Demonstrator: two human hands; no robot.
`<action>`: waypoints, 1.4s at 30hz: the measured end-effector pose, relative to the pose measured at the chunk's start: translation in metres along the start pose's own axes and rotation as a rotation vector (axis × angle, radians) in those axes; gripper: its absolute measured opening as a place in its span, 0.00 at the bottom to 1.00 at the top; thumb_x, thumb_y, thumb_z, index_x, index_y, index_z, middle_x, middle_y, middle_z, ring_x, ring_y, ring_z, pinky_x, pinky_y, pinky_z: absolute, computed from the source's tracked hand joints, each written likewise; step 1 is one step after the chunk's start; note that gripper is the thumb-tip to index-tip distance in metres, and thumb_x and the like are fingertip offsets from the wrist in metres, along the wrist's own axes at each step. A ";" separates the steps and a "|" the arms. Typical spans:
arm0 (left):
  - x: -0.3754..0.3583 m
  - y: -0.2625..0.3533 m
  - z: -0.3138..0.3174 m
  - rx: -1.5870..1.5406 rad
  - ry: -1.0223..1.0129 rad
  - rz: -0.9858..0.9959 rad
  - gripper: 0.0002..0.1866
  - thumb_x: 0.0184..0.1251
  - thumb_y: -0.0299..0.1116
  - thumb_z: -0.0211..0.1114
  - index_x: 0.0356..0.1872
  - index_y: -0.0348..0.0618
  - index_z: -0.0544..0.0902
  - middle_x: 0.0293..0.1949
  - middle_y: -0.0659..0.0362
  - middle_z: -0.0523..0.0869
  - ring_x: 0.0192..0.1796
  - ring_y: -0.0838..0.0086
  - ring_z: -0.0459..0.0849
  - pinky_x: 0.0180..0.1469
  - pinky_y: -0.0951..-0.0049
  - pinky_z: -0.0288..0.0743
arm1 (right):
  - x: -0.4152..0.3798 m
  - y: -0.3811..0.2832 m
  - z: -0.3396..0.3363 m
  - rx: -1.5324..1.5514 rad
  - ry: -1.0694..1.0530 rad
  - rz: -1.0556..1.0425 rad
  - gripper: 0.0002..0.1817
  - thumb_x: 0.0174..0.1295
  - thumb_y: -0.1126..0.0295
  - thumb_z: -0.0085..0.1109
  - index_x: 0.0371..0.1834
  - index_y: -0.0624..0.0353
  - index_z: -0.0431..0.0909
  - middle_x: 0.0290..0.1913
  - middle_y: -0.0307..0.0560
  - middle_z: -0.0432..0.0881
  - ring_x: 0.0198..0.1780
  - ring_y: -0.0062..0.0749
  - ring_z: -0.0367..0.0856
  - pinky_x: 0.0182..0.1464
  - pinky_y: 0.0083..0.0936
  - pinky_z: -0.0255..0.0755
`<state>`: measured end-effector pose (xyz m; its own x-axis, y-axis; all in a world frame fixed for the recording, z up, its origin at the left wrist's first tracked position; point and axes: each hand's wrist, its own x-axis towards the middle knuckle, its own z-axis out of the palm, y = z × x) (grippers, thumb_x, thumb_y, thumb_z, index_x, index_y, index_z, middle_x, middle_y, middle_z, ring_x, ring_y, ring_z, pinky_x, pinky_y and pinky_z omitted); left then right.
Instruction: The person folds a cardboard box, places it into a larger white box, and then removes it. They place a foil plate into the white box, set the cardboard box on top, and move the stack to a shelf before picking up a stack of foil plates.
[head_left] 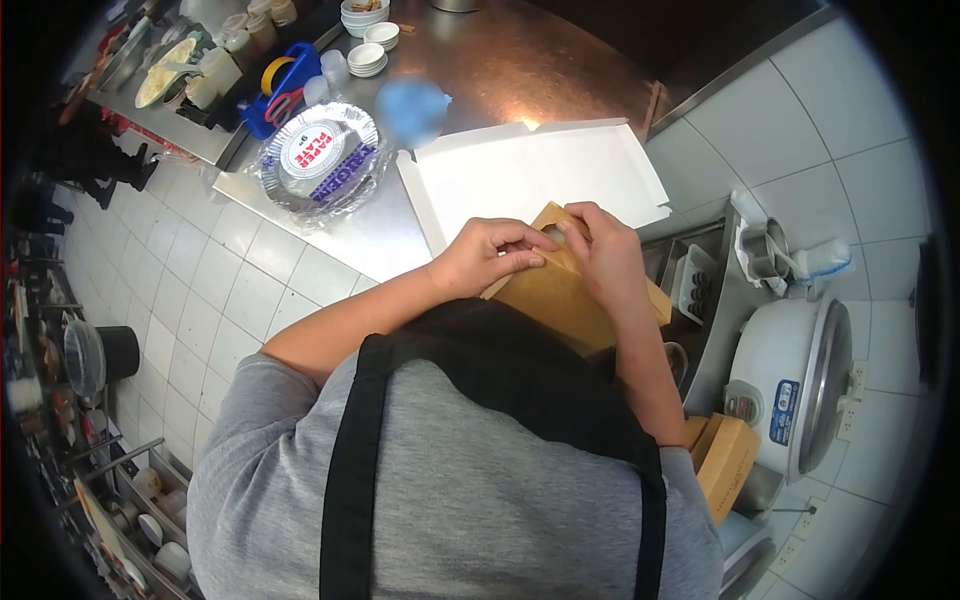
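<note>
A brown cardboard box (550, 300) is in front of my chest, its lower part hidden behind my apron (480, 350). My left hand (492, 252) is closed on its upper left edge, thumb and fingers near a small opening. On the upper right side, my right hand (608, 255) grips the same box with bent fingers. Just beyond both hands, a white cardboard sheet with folded-up edges (530, 170) lies on the metal counter. Whether anything is inside the brown box cannot be seen.
Wrapped paper plates (318, 155) lie at the counter's left edge, near a blue tape dispenser (285, 85) and small white bowls (367, 60). A white rice cooker (775, 370) and another brown box (728, 465) stand on my right. Tiled floor (230, 290) shows at left.
</note>
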<state>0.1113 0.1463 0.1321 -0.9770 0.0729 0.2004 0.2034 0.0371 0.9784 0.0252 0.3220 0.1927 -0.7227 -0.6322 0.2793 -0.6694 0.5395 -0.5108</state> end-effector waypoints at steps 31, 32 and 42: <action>-0.003 -0.015 -0.009 0.246 -0.184 -0.133 0.50 0.49 0.34 0.80 0.73 0.48 0.59 0.58 0.48 0.78 0.45 0.69 0.82 0.46 0.70 0.79 | -0.026 -0.009 -0.026 -0.070 -0.217 -0.054 0.35 0.53 0.57 0.70 0.65 0.54 0.70 0.51 0.54 0.82 0.49 0.51 0.82 0.51 0.38 0.76; -0.004 -0.011 -0.011 0.085 -0.283 -0.392 0.46 0.54 0.34 0.77 0.72 0.45 0.59 0.63 0.46 0.74 0.58 0.63 0.78 0.59 0.65 0.74 | -0.031 0.001 -0.029 -0.131 -0.241 -0.032 0.37 0.52 0.56 0.71 0.66 0.54 0.68 0.51 0.54 0.81 0.49 0.51 0.82 0.51 0.39 0.76; 0.007 -0.062 -0.050 0.033 -0.264 -0.117 0.36 0.67 0.42 0.64 0.72 0.43 0.60 0.62 0.46 0.73 0.66 0.57 0.71 0.67 0.65 0.64 | -0.006 0.042 -0.012 0.110 -0.169 0.190 0.29 0.58 0.57 0.69 0.59 0.58 0.72 0.49 0.56 0.83 0.49 0.45 0.84 0.50 0.33 0.75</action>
<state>0.0884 0.0946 0.0750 -0.9445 0.3226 0.0617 0.0964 0.0929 0.9910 -0.0002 0.3552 0.1794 -0.7884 -0.6142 0.0347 -0.4950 0.5999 -0.6286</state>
